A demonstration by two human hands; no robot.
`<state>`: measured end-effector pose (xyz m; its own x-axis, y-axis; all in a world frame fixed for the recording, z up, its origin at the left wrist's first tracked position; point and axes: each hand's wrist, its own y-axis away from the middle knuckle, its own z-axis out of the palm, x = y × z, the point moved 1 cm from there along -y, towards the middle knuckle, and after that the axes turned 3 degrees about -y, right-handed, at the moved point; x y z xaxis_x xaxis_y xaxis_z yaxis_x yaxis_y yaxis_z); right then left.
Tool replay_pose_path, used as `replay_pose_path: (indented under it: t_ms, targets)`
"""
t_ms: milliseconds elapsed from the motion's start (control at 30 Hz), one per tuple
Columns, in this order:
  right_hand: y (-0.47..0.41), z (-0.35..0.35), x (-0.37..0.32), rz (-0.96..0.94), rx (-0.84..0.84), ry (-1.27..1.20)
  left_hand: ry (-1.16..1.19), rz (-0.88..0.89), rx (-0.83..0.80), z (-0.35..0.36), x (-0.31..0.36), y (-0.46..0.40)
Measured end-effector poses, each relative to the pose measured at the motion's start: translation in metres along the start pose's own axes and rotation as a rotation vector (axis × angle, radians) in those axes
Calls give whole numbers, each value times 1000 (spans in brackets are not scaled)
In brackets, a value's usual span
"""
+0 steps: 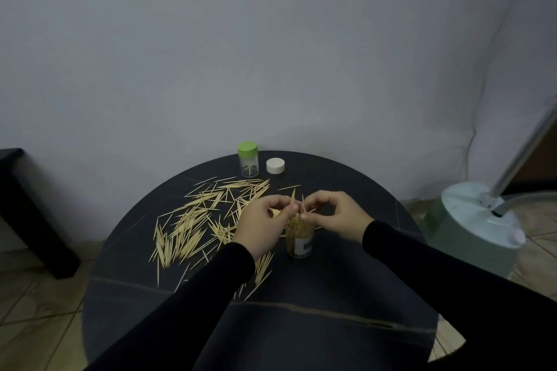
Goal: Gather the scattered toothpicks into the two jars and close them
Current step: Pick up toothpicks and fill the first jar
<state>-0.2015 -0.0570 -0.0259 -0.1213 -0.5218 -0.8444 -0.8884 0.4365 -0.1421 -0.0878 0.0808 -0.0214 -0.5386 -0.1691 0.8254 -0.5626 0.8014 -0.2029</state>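
Left hand (pixel 265 223) and right hand (pixel 333 214) pinch toothpick bundle (pixel 297 211), frame centre, upright over open jar (pixel 299 239).

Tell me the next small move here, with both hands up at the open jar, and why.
Probably lower the toothpicks pinched in the left hand into the open jar, while the right hand guides them. Their tips stick up above the jar's mouth, so they are not seated yet. Then go back for the scattered toothpicks on the table; the white lid is off.
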Motion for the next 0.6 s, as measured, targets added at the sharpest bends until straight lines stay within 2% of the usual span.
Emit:
replay_pose_path:
  t_ms: [267,467,600]
  targets:
    - [-2,-8,10,31,-102,227,-20,31,67,3,-2,1]
    - [-2,-7,10,42,-124,237,-36,142,117,6,2,6]
    - [-1,-7,9,36,-129,230,-34,136,107,8,4,7]
